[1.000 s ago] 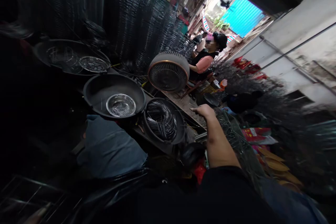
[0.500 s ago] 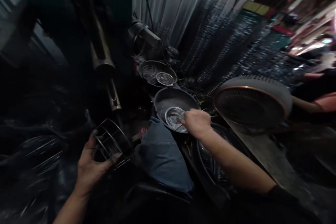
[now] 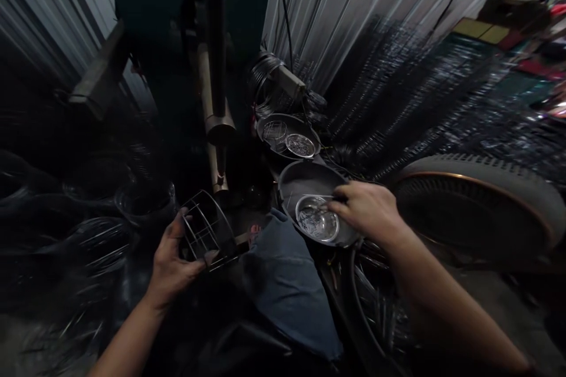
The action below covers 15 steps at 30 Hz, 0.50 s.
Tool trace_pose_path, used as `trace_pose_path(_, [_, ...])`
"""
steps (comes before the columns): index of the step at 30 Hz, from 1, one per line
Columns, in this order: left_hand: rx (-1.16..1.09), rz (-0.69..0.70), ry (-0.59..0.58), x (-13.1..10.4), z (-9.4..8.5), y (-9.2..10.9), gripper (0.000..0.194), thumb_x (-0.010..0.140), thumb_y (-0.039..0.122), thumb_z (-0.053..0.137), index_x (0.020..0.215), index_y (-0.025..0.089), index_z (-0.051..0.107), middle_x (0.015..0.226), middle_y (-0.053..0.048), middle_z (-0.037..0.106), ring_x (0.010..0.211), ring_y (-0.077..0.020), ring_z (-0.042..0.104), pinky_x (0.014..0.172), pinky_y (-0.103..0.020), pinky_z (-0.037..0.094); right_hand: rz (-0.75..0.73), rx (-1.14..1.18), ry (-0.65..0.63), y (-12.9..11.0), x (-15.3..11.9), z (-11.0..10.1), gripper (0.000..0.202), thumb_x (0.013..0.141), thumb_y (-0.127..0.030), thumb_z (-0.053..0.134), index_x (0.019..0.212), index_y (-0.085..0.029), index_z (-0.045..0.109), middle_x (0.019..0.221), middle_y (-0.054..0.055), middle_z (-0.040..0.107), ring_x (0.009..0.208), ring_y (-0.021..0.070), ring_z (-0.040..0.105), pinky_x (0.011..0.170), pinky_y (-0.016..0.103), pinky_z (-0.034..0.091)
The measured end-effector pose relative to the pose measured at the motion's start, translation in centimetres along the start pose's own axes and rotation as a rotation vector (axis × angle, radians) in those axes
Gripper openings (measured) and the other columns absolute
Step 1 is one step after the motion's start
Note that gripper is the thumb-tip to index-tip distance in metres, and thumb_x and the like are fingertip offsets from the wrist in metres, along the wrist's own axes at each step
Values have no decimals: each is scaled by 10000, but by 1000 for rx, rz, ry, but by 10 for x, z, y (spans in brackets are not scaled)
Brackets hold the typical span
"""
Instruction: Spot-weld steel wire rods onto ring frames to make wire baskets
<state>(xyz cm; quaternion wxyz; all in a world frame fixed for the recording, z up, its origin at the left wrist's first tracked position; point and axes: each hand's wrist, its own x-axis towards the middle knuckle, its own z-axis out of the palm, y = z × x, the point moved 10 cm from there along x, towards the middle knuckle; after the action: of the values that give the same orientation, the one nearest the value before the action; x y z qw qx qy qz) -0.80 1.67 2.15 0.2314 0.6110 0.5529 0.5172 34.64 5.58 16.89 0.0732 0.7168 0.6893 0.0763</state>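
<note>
In my left hand (image 3: pixel 177 262) is a round wire cage (image 3: pixel 206 224) of thin metal rods, gripped between the thumb and fingers and tilted on its side. My right hand (image 3: pixel 367 209) is closed in a pinch at the right rim of a shiny metal bowl (image 3: pixel 327 227). What the pinch holds, if anything, is too dark to make out. Small thin metal pieces (image 3: pixel 312 221) lie in the bowl. The bowl stands in a dark round pan (image 3: pixel 294 179), just beyond my knee.
Behind is a second pan (image 3: pixel 265 123) holding a wire grid and a dish (image 3: pixel 300 145) of small pieces. A metal post with a pale cylinder (image 3: pixel 220 126) stands ahead. Wire coils (image 3: pixel 260 85), a large round ribbed cover (image 3: pixel 477 206) and stacked wirework (image 3: pixel 398 94) are around.
The view has swung left, so things sit further right. My right hand has drawn back slightly from the bowl, uncovering more of it. My left hand keeps the wire cage.
</note>
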Motion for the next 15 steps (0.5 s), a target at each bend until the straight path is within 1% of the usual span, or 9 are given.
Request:
trace_pose_path(2, [-24,14,-21,6,3,-1,966,635,515,802,1462,264,368,1446,-112,440,1269,-302,498,1086,-454,420,-13,184,15,-4,25,-11,297,776,-484,652,888,-233,763,879,49,724,866,223,651,678,282,419])
trace_pose_path(4, [-21,15,-28,11,4,-5,983,630,505,808,1469,273,351,1452,-107,429,1283,-307,483,1102,-462,399,-55,408,-19,-18,51,-7,315,729,-512,694,861,-236,768,812,20,718,810,196,641,677,266,420])
trace_pose_path(7, [12,29,-51,19,7,-9,1028,601,500,826,1476,269,338,1443,-111,436,1299,-317,464,1114,-466,384,-118,705,-96,-49,83,16,359,665,-539,740,782,-200,764,676,-4,671,688,157,602,636,247,414])
trace_pose_path(9, [41,46,-64,24,7,-10,1035,591,496,831,1474,263,343,1441,-115,436,1318,-325,441,1117,-468,377,-147,860,-146,-71,98,35,395,633,-550,757,735,-169,752,610,-8,633,625,141,568,599,242,406])
trace_pose_path(12, [67,73,-66,31,6,-11,994,629,477,811,1476,261,338,1446,-114,431,1328,-320,431,1120,-468,374,-159,1025,-216,-94,110,58,402,610,-542,773,695,-150,738,565,-9,605,580,129,540,569,240,398])
trace_pose_path(15, [68,112,-64,38,4,-8,970,654,444,800,1481,262,327,1447,-109,431,1315,-310,449,1120,-466,376,-146,1103,-255,-104,115,69,393,591,-527,788,668,-146,727,563,-3,603,582,130,540,559,239,396])
